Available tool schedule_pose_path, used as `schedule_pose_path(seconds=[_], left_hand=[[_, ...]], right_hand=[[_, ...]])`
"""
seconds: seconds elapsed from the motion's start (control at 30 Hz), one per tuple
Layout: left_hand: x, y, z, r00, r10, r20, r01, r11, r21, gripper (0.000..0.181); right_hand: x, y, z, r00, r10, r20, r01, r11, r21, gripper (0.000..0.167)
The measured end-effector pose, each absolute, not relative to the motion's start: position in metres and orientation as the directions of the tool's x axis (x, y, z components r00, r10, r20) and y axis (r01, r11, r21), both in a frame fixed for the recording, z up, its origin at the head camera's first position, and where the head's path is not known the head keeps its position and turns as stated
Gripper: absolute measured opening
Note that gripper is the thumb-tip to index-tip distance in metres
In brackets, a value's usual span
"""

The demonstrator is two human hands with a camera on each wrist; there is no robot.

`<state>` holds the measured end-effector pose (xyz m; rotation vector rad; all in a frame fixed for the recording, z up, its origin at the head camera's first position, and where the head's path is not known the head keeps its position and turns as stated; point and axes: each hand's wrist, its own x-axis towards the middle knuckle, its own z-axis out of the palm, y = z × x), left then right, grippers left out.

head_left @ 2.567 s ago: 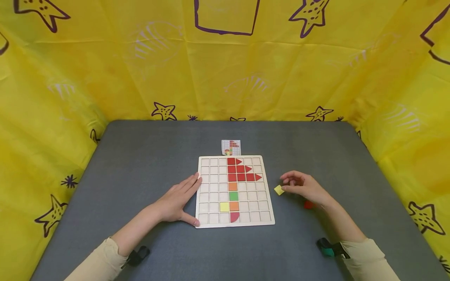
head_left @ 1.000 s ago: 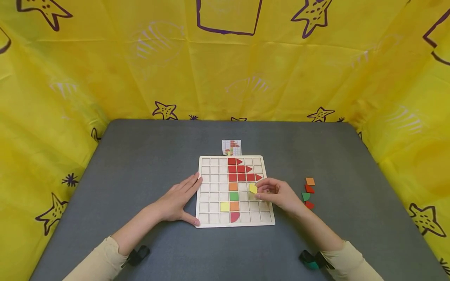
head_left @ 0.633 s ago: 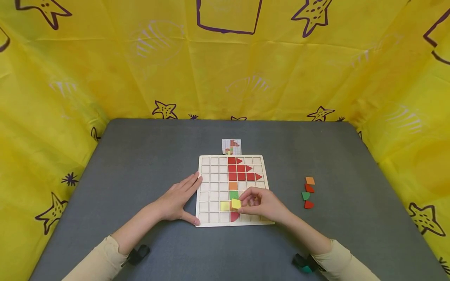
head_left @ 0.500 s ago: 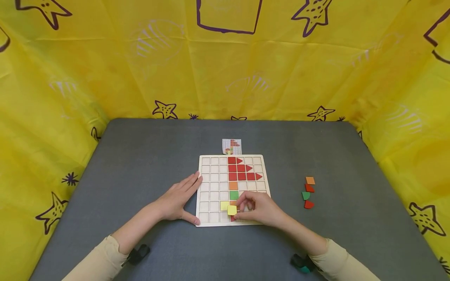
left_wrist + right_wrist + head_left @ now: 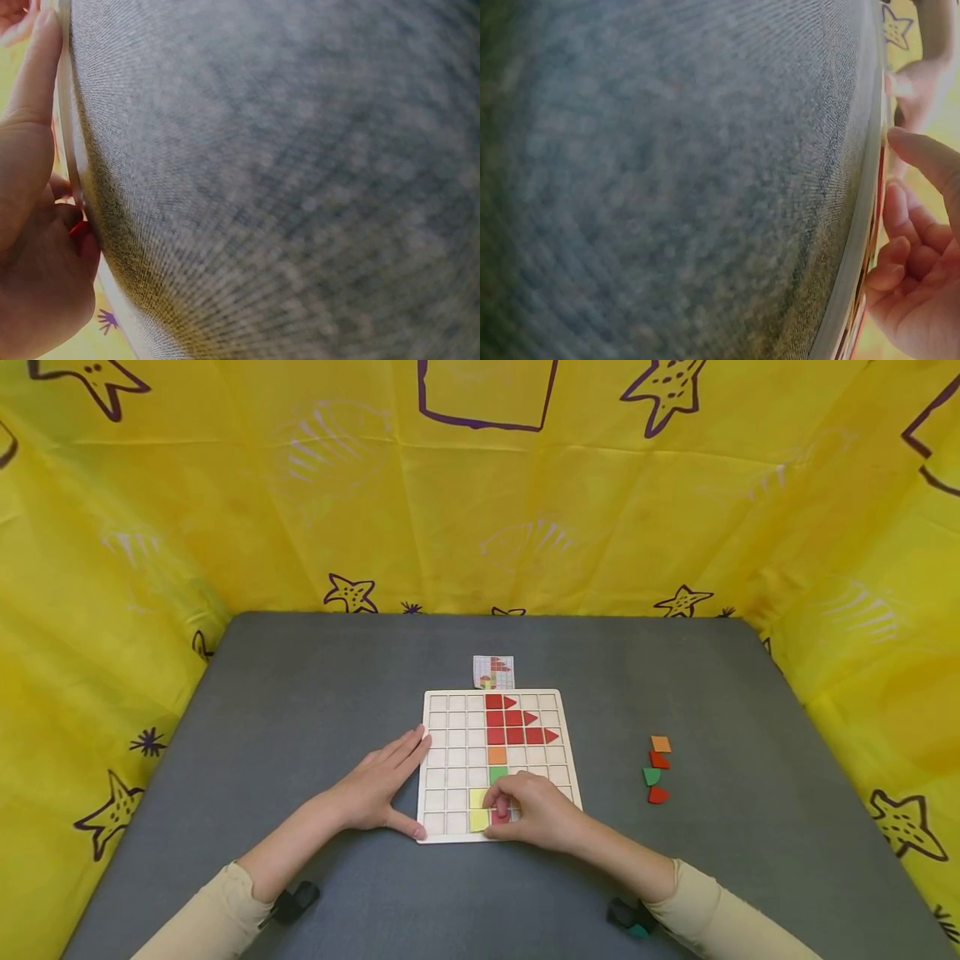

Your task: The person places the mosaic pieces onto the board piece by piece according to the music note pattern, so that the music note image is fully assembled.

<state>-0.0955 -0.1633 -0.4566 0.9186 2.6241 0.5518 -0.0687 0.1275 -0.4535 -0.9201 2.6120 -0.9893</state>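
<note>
A pale wooden grid board [image 5: 456, 777] lies on the table with coloured tiles in its cells. My right hand [image 5: 543, 814], thumb and fingertips curled, pinches the right side of a yellow square tile [image 5: 477, 821] at a bottom-row cell. Directly above that cell lies another yellow tile [image 5: 477, 797], partly covered by a fingertip. A red quarter-round tile [image 5: 500, 817] shows between the fingers; the orange tile above it is hidden. My left hand [image 5: 378, 789] rests spread against the board's left edge. The wrist views show both hands at the board's rim, the tile itself not discernible.
Behind the board lies a small pattern card [image 5: 493, 672]. Several loose tiles, including an orange one [image 5: 660, 744] and a green one [image 5: 652, 776], line up on the table's right. Red tiles [image 5: 514, 736] fill cells near the top. A yellow curtain [image 5: 480, 510] surrounds the table.
My right hand has picked up the yellow tile from the table's right side and carried it left over the board, down to the bottom row. The left hand has stayed in place.
</note>
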Motion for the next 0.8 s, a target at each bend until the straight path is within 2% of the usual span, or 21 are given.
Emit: schedule_pose_path(seconds=[0.27, 0.4, 0.6, 0.8], left_hand=[[-0.096, -0.163, -0.456, -0.748, 0.642, -0.168, 0.521, 0.726, 0.449, 0.131], [-0.096, -0.163, -0.456, -0.747, 0.646, -0.159, 0.526, 0.720, 0.452, 0.131], [-0.095, -0.163, -0.455, -0.747, 0.640, -0.180, 0.516, 0.729, 0.449, 0.132], [-0.096, -0.163, -0.455, -0.748, 0.638, -0.182, 0.516, 0.731, 0.446, 0.131]], right_hand=[[-0.068, 0.127, -0.455, -0.776, -0.629, 0.052, -0.510, 0.577, -0.638, 0.022], [-0.068, 0.130, -0.455, -0.784, -0.617, 0.060, -0.489, 0.556, -0.672, 0.020], [-0.075, 0.151, -0.451, -0.859, -0.512, 0.004, -0.292, 0.483, -0.826, 0.021], [-0.089, 0.199, -0.449, -0.927, -0.369, -0.067, -0.073, 0.353, -0.933, 0.020]])
